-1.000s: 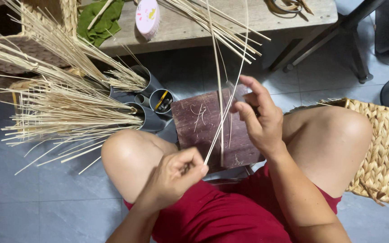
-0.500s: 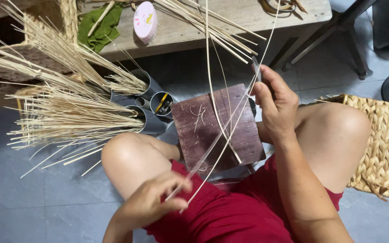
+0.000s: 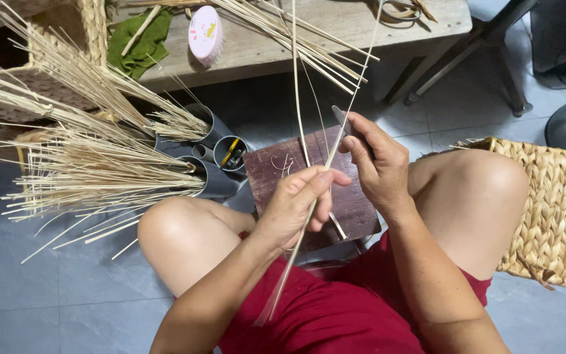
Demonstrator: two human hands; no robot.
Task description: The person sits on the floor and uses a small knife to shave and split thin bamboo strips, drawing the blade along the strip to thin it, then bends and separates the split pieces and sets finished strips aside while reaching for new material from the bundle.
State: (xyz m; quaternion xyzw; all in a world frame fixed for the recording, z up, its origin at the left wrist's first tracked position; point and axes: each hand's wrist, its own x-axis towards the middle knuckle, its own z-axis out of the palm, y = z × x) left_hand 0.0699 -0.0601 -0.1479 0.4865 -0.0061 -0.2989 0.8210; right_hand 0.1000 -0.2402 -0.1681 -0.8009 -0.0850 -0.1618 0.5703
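Note:
A long thin pale reed strip [image 3: 339, 131] runs from the wooden bench down across my lap. My left hand [image 3: 299, 203] pinches it between thumb and fingers just above my knees. My right hand [image 3: 378, 164] grips a small knife, whose grey blade [image 3: 342, 120] rests against the strip's upper part. Under both hands a dark red wooden board [image 3: 276, 167] lies across my thighs. The strip's lower end reaches my red shorts [image 3: 335, 308].
Bundles of pale reed sticks [image 3: 93, 170] stand in grey tubes [image 3: 221, 151] at left. A wooden bench [image 3: 263, 49] ahead holds more strips, a green cloth [image 3: 142, 42] and a pink oval object [image 3: 204, 33]. A woven basket [image 3: 548, 210] sits at right, beside dark furniture legs.
My left hand has risen from near my lap up to the board and closed on the strip just below my right hand. The right hand stays on the knife at the board's upper edge.

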